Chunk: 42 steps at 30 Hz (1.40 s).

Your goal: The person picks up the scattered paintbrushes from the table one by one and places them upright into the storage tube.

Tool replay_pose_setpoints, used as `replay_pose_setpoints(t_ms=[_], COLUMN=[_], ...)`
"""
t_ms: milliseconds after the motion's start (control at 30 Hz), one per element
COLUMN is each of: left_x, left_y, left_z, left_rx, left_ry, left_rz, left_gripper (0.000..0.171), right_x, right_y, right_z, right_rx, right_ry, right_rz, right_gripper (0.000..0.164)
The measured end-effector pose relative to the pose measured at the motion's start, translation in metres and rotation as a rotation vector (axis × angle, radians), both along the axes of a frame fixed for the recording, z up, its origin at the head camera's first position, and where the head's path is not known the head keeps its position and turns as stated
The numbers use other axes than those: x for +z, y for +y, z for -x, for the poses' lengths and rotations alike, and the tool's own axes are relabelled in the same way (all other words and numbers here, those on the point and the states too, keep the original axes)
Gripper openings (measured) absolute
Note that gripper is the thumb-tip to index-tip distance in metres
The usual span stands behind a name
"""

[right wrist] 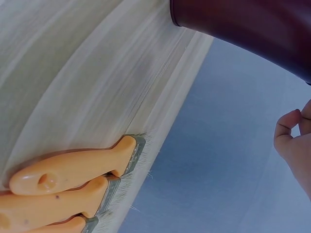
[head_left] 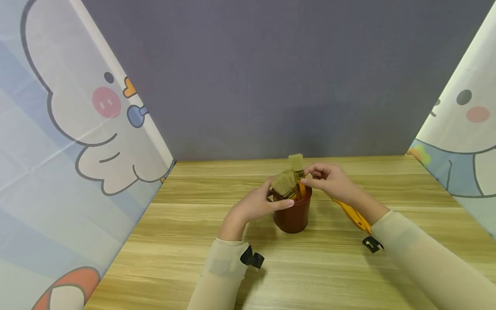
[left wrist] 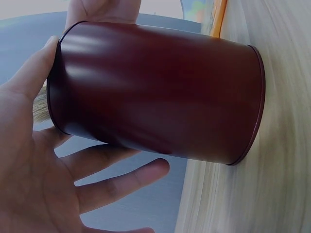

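Observation:
A dark red can (head_left: 291, 220) stands upright on the wooden table. My left hand (head_left: 255, 205) holds it near the rim, thumb on the near side and fingers spread round the far side. Two paintbrushes with orange handles stand in the can, bristles up. The wide paintbrush (head_left: 284, 182) leans towards my left hand. At the can's right side my right hand (head_left: 334, 181) pinches the more upright paintbrush (head_left: 296, 162) just below its metal band. The lower end of its handle is hidden inside the can.
More orange-handled paintbrushes (right wrist: 73, 170) lie side by side on the table, partly under my right forearm in the head view. A grey panel (head_left: 271, 82) rises behind the table (head_left: 186, 241). Cartoon-printed sheets (head_left: 73, 129) hang on both sides.

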<state>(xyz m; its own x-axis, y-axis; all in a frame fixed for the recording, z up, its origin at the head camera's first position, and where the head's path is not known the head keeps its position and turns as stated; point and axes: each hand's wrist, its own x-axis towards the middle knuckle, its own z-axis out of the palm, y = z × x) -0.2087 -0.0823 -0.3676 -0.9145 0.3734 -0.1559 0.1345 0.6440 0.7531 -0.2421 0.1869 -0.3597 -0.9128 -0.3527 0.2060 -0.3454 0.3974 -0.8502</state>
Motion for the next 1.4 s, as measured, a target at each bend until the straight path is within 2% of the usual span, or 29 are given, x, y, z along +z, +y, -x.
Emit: replay_pose_setpoints(t_ms=[433, 600, 733, 867, 1033, 1267, 1400], left_x=[-0.001, -0.001, -0.001, -0.002, -0.002, -0.001, -0.002], left_y=[0.001, 0.001, 0.002, 0.001, 0.001, 0.001, 0.001], left_z=[0.001, 0.001, 0.001, 0.002, 0.001, 0.001, 0.000], left_rx=[-0.014, -0.011, -0.006, -0.008, -0.005, -0.003, -0.008], left_ry=[0.016, 0.020, 0.016, 0.014, 0.016, 0.023, 0.021], left_rz=[-0.002, 0.008, 0.017, 0.008, 0.011, 0.026, 0.024], left_gripper=[0.101, 0.101, 0.102, 0.100, 0.101, 0.101, 0.100], right_x=[-0.001, 0.006, 0.013, 0.019, 0.017, -0.003, -0.017], right_y=[0.005, 0.015, 0.027, 0.043, 0.069, 0.107, 0.128], right_z=[0.001, 0.002, 0.006, 0.011, 0.018, 0.028, 0.031], right_rx=[0.013, 0.013, -0.002, -0.062, -0.111, -0.173, -0.177], right_ry=[-0.023, -0.035, -0.010, 0.007, -0.036, -0.086, -0.107], right_rz=[0.033, 0.052, 0.045, -0.018, -0.090, -0.255, -0.322], right_gripper=[0.023, 0.024, 0.023, 0.030, 0.040, 0.053, 0.057])
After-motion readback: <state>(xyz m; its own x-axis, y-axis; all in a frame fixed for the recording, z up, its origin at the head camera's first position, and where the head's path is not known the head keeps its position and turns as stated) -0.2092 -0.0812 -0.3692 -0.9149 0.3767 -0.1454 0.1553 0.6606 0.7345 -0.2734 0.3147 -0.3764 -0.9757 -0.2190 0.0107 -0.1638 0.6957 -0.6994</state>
